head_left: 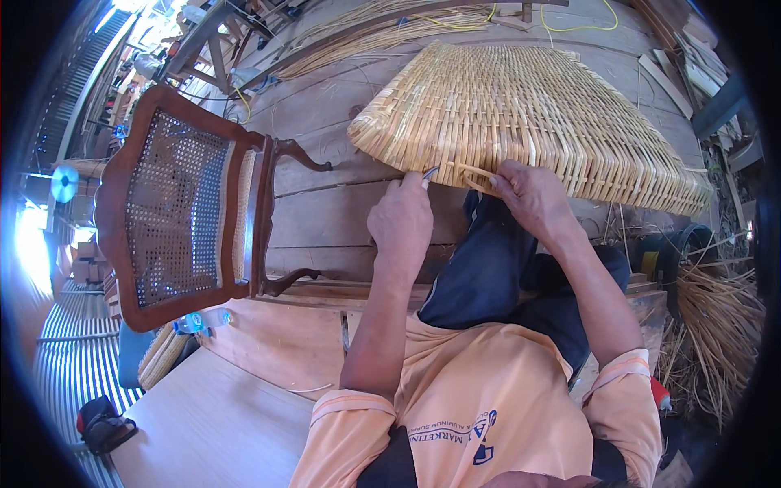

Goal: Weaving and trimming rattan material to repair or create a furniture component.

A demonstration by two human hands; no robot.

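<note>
A large woven wicker panel (521, 106) leans across the space in front of my knees, its near edge toward me. My left hand (400, 218) is closed around a small pointed metal tool (431, 172), whose dark tip touches the panel's near edge; the rest of it is hidden in the fist. Just to the right, my right hand (533, 195) pinches a pale rattan strip (478, 172) at that same edge. Between the two hands the strip lies against the weave, with a bent end hanging below.
A wooden chair with a cane back (183, 211) lies on the plank floor (317, 195) at left. Long rattan canes (350, 37) stretch across the far floor. A bundle of loose strips (716, 325) is at right. A pale board (220, 415) and water bottles (191, 323) are at lower left.
</note>
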